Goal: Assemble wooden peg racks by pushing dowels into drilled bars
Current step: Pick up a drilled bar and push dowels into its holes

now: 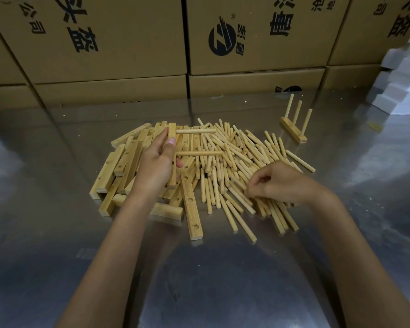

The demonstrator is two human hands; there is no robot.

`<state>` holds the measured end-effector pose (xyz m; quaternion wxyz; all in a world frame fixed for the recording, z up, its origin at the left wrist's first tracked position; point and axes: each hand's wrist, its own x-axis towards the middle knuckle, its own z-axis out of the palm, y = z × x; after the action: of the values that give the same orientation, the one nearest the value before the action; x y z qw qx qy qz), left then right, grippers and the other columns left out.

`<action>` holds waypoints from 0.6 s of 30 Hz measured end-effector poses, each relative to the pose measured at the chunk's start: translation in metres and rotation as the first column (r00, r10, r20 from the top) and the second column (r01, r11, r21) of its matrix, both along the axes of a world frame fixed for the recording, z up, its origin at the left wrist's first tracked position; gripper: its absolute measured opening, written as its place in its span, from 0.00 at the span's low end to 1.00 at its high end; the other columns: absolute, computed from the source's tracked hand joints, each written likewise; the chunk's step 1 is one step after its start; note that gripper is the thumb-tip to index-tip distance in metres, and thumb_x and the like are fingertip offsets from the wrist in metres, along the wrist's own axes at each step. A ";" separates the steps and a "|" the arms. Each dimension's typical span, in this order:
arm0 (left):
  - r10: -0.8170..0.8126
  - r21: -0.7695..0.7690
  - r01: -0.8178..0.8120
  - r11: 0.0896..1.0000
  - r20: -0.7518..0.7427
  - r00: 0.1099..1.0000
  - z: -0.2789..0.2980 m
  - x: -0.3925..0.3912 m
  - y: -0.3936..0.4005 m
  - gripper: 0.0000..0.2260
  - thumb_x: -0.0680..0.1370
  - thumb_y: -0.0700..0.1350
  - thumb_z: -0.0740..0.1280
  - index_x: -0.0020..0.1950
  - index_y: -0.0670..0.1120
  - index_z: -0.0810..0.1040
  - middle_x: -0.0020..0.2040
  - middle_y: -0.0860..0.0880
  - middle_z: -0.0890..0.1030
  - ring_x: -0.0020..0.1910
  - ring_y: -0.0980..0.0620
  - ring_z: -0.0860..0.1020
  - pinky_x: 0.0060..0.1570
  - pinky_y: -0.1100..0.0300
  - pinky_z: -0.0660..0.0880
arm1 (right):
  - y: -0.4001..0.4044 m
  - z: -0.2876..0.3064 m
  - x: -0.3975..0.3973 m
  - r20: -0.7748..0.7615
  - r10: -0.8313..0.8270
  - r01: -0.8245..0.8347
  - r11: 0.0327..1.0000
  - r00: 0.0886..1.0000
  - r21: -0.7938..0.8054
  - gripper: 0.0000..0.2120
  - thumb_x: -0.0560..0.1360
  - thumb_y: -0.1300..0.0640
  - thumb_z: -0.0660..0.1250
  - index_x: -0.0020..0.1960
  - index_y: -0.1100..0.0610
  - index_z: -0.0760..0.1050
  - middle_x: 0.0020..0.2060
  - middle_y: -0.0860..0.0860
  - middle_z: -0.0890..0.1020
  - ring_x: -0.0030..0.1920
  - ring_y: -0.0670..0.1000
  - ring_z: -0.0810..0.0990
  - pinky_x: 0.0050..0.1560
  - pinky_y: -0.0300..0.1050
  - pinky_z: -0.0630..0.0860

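My left hand (157,162) grips a drilled wooden bar (172,136) held on edge over the pile, thumb on its face. Two dowels stick out of that bar to the right, an upper dowel (197,131) and a lower dowel (200,153). My right hand (276,181) reaches into the heap of loose dowels (234,159), fingers curled and pinching a dowel at the pile's near edge. A pile of drilled bars (121,166) lies under and left of my left hand.
A finished rack (294,129) with three upright dowels stands at the back right on the shiny metal table (199,268). Stacked cardboard boxes (128,43) wall the far edge. White foam blocks (402,67) sit at the right.
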<state>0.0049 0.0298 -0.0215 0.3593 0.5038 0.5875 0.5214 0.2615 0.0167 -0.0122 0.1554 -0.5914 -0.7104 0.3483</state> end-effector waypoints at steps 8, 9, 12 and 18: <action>-0.080 -0.036 0.092 0.995 0.253 0.964 0.006 -0.001 -0.004 0.20 0.83 0.52 0.64 0.76 0.58 0.69 0.39 0.51 0.85 0.37 0.56 0.82 0.32 0.61 0.78 | -0.003 0.007 0.006 -0.646 -0.057 -0.070 0.983 0.761 -0.170 0.07 0.77 0.60 0.70 0.52 0.63 0.79 0.49 0.60 0.85 0.41 0.52 0.83 0.36 0.39 0.79; -0.091 -0.040 0.106 0.994 0.274 0.957 0.006 0.000 -0.004 0.21 0.83 0.52 0.64 0.76 0.58 0.69 0.41 0.50 0.85 0.39 0.56 0.83 0.33 0.60 0.79 | -0.003 0.006 0.005 -0.688 -0.049 -0.098 0.980 0.724 -0.173 0.07 0.76 0.62 0.70 0.52 0.63 0.78 0.50 0.62 0.85 0.43 0.54 0.84 0.38 0.39 0.80; -0.131 -0.040 0.154 0.987 0.338 0.932 0.009 0.002 -0.006 0.21 0.83 0.50 0.66 0.76 0.57 0.69 0.46 0.47 0.85 0.42 0.54 0.84 0.37 0.57 0.80 | -0.005 0.007 -0.001 -0.806 -0.030 -0.167 0.973 0.591 -0.158 0.07 0.75 0.66 0.70 0.52 0.63 0.75 0.53 0.65 0.83 0.49 0.59 0.85 0.43 0.40 0.82; -0.193 -0.030 0.219 0.975 0.362 0.912 0.009 0.011 -0.009 0.20 0.83 0.51 0.65 0.75 0.58 0.69 0.45 0.48 0.86 0.43 0.52 0.84 0.37 0.56 0.80 | -0.015 -0.001 -0.041 -0.878 0.005 -0.086 0.995 0.479 -0.041 0.10 0.73 0.63 0.72 0.52 0.64 0.76 0.51 0.65 0.84 0.48 0.58 0.85 0.47 0.42 0.82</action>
<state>0.0159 0.0204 -0.0127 0.5304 0.4470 0.4740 0.5424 0.2202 0.0016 -0.0130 0.4630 -0.3177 -0.5328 0.6331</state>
